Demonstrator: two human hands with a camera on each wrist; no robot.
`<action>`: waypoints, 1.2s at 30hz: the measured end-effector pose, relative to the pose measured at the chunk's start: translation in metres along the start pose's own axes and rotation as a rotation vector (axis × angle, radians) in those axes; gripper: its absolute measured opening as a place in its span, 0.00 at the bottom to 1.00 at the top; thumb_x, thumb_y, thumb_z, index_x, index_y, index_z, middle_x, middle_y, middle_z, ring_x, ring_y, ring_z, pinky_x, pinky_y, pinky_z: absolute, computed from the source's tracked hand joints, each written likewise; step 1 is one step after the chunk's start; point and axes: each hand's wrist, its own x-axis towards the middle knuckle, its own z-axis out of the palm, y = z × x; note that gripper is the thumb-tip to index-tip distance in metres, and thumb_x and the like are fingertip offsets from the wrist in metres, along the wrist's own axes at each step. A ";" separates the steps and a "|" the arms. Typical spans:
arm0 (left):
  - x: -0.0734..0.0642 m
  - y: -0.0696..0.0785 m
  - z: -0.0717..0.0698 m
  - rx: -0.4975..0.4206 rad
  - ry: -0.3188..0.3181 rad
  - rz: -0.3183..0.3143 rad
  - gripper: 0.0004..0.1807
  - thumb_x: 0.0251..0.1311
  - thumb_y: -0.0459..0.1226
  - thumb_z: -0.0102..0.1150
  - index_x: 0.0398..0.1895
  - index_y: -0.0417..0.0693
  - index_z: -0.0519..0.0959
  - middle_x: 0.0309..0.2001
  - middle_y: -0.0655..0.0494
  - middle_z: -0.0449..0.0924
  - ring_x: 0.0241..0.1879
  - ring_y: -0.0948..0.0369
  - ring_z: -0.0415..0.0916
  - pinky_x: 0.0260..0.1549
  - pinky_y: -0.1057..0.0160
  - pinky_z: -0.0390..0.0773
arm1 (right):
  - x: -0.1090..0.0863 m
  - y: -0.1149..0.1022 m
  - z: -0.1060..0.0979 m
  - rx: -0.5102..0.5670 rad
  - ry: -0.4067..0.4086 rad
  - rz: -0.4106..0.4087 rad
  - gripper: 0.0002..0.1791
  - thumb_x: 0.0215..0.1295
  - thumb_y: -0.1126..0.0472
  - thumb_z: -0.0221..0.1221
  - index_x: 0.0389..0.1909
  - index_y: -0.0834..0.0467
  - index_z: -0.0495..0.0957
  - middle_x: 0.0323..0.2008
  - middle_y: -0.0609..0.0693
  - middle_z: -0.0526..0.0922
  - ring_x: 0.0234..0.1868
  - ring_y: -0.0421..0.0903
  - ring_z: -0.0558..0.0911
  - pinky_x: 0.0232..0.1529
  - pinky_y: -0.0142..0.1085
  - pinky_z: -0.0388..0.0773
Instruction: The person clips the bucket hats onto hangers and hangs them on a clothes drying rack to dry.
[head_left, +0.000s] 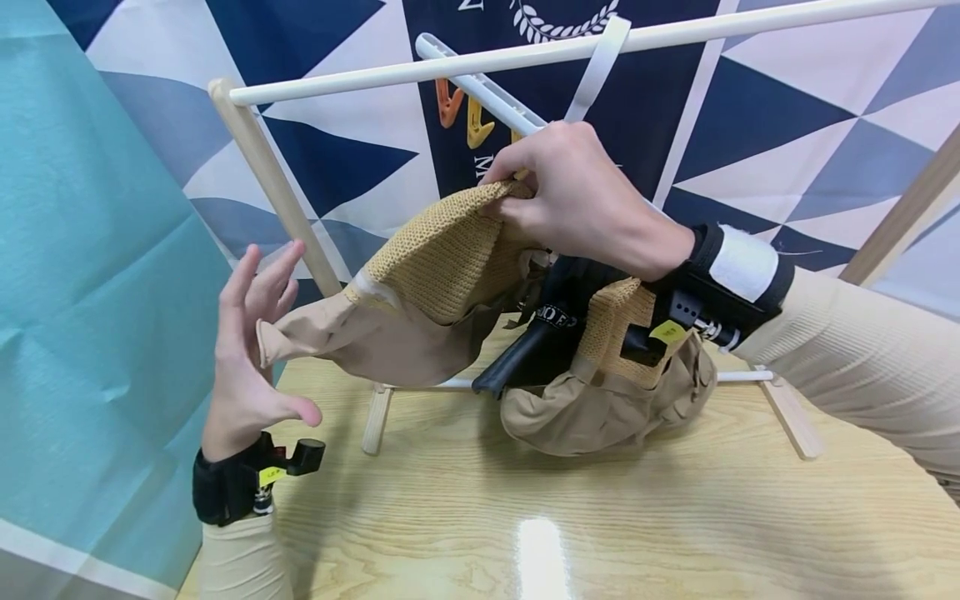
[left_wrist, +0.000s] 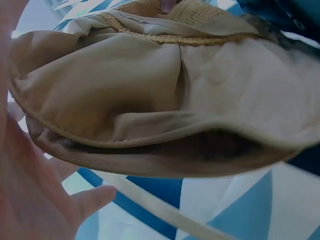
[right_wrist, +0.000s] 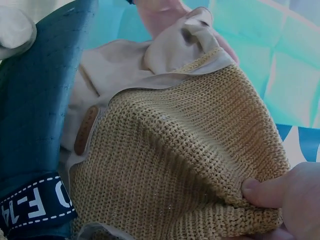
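A tan sun hat (head_left: 442,250) with a knitted crown (right_wrist: 165,145) and a beige cloth brim (left_wrist: 120,85) is held up sideways above the table. My right hand (head_left: 577,200) pinches the knitted crown between thumb and fingers, just below a pale blue hanger (head_left: 495,96). At the brim's left end, my left hand (head_left: 247,358) stands with fingers spread and thumb apart; whether it touches the cloth I cannot tell. A small brown tag (right_wrist: 86,131) shows on the hat. Below the right wrist are a dark hat (head_left: 536,350) with white lettering and another tan hat (head_left: 600,417).
A white rod (head_left: 337,79) on wooden legs (head_left: 277,183) crosses above the wooden table (head_left: 420,517). From the hanger dangle orange (head_left: 448,104) and yellow clips (head_left: 477,125). A white strap (head_left: 597,71) loops over the rod. Teal cloth (head_left: 97,292) stands at the left.
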 end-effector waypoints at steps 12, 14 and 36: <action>-0.002 -0.028 -0.007 -0.408 0.028 0.025 0.79 0.38 0.46 0.96 0.90 0.43 0.52 0.82 0.31 0.72 0.85 0.41 0.69 0.84 0.51 0.71 | 0.000 -0.003 -0.003 0.072 0.034 0.028 0.13 0.75 0.69 0.63 0.49 0.58 0.96 0.46 0.58 0.94 0.32 0.50 0.78 0.26 0.27 0.61; -0.004 -0.033 -0.006 -0.461 0.011 -0.002 0.78 0.39 0.46 0.95 0.91 0.46 0.51 0.83 0.31 0.71 0.85 0.41 0.69 0.85 0.52 0.70 | -0.001 -0.004 -0.003 0.083 0.037 0.035 0.14 0.75 0.70 0.62 0.49 0.59 0.95 0.48 0.59 0.94 0.34 0.51 0.78 0.26 0.28 0.61; -0.014 -0.049 0.011 -0.333 0.005 -0.216 0.60 0.56 0.40 0.89 0.89 0.51 0.60 0.71 0.57 0.87 0.69 0.65 0.84 0.69 0.68 0.77 | -0.003 -0.004 0.000 0.124 0.059 0.032 0.11 0.76 0.67 0.64 0.47 0.57 0.96 0.43 0.57 0.94 0.30 0.49 0.79 0.33 0.29 0.65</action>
